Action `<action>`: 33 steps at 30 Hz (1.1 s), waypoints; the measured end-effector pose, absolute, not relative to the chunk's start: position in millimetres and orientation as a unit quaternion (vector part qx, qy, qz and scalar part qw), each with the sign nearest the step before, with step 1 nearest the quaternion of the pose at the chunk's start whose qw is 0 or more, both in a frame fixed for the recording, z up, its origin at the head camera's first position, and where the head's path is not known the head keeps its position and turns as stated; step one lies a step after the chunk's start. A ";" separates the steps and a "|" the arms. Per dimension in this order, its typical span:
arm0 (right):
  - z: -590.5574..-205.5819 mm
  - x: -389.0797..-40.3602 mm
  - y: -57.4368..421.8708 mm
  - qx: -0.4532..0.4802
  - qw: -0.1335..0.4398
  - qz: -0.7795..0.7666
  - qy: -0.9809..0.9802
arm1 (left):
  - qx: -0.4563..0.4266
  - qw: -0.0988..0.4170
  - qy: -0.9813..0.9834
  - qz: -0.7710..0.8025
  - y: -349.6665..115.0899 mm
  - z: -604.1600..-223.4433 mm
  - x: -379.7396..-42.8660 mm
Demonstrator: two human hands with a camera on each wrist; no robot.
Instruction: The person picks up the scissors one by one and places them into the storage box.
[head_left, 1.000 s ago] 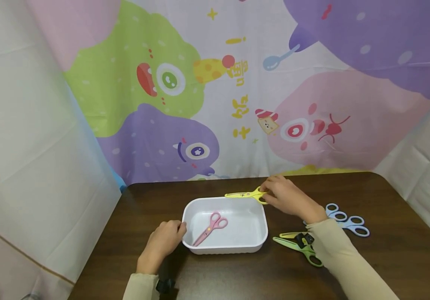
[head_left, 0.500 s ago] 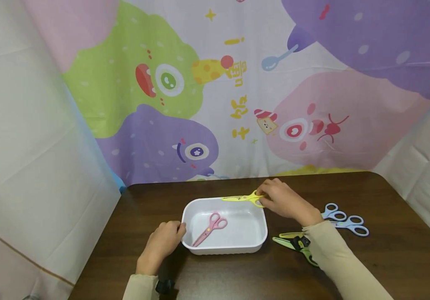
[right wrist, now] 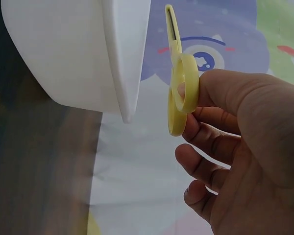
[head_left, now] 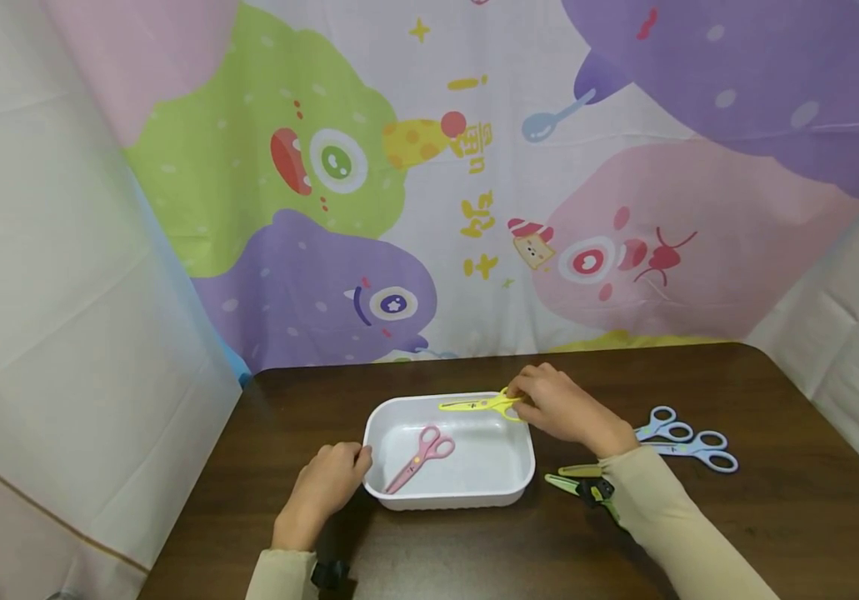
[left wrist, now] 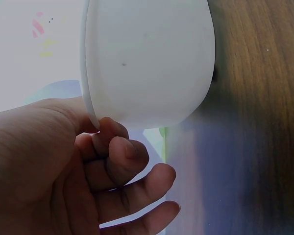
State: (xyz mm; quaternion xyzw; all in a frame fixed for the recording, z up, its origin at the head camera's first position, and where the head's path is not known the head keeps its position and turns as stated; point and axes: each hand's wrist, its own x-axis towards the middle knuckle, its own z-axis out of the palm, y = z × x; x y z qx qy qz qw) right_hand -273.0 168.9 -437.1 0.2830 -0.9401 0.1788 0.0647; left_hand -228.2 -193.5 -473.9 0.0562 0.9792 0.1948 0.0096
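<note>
A white rectangular tub (head_left: 447, 501) stands on the table with pink scissors (head_left: 420, 458) lying inside it. My left hand (head_left: 332, 477) pinches the tub's left rim between thumb and fingers, as the left wrist view shows up close (left wrist: 103, 161). Yellow scissors (head_left: 474, 405) are held by their handle loops in my right hand (head_left: 560, 407), blades pointing left over the tub's back right part. In the right wrist view the yellow scissors (right wrist: 175, 93) hang above the rim level, gripped by thumb and index finger, while the other fingers are loosely bent.
Two pairs of light blue scissors (head_left: 691, 448) lie right of the tub, partly behind the right forearm. Green scissors (head_left: 566, 483) and another yellow blade (head_left: 577, 471) show beside the right sleeve. A cartoon-printed curtain (head_left: 474, 317) hangs behind the dark wooden table (head_left: 264, 417).
My right hand has brought the yellow scissors a little left and nearer, from above the tub's back rim to over its inside. My left hand has stayed at the rim.
</note>
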 end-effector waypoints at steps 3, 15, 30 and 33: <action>-438.2 -273.4 167.7 0.281 0.061 0.178 -0.941 | 0.056 0.010 0.979 0.195 -193.6 -474.3 -228.6; -443.7 -274.2 164.0 0.293 0.066 0.181 -0.937 | 0.058 0.007 0.979 0.194 -193.9 -475.2 -228.8; -448.1 -272.3 156.8 0.294 0.056 0.196 -0.934 | 0.059 0.006 0.979 0.194 -193.1 -474.1 -227.9; -448.9 -272.5 155.2 0.300 0.057 0.197 -0.932 | 0.060 0.005 0.979 0.195 -192.8 -474.0 -227.7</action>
